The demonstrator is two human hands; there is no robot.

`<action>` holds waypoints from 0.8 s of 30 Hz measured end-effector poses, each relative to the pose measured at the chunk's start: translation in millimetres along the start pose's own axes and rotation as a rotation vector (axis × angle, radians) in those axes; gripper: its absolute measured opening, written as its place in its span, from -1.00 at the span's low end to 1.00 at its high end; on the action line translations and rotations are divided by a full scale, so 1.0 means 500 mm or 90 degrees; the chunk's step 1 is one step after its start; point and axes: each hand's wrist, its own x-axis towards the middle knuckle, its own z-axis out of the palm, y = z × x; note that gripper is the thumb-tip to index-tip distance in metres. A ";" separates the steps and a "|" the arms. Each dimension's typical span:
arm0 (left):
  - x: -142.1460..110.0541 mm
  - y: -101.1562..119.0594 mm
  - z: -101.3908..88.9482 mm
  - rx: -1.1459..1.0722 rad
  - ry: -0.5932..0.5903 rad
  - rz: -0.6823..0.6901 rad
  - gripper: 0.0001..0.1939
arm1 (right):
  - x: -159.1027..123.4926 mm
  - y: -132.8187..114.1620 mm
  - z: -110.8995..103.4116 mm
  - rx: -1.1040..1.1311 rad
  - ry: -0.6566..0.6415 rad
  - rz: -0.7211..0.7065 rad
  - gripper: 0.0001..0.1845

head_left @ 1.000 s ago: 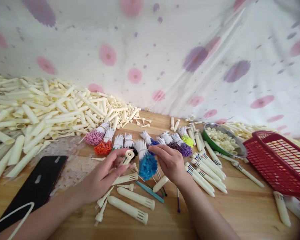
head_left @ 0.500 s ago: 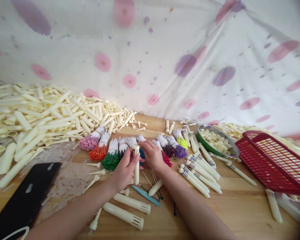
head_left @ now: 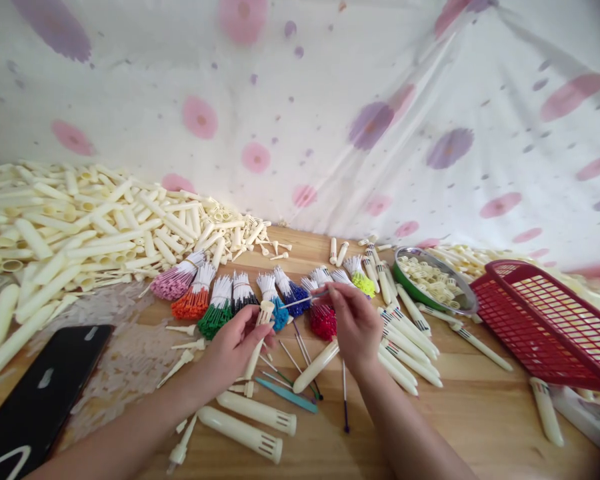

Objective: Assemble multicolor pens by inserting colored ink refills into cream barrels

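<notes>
My left hand [head_left: 230,357] is closed round a cream multicolour pen barrel [head_left: 254,350], tilted, its slotted end up. In my right hand [head_left: 356,323] a thin white pen refill [head_left: 296,303] is pinched, pointing left toward the top of that barrel; whether they touch I cannot tell. Behind the hands lie tied refill bundles: pink [head_left: 173,283], orange [head_left: 189,305], green [head_left: 215,320], light blue [head_left: 280,315], dark blue [head_left: 296,299] and red [head_left: 323,323], among others. Loose refills [head_left: 306,357], a light blue strip [head_left: 286,395] and slotted barrels [head_left: 240,433] lie nearer me.
A large heap of cream barrels [head_left: 80,227] fills the left, with a black phone [head_left: 45,393] in front. On the right are pens with coloured slots [head_left: 410,333], a green-sided bowl [head_left: 405,283] of small cream parts and a red basket [head_left: 535,320]. A flowered sheet [head_left: 300,120] hangs behind.
My right hand has moved back from the bundles toward the right and now holds a refill. The barrel in my left hand has gone from upright to tilted.
</notes>
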 end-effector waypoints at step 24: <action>-0.085 -0.001 -0.043 0.176 -0.073 -0.018 -0.83 | -0.003 -0.046 0.016 0.320 -0.024 0.136 -0.91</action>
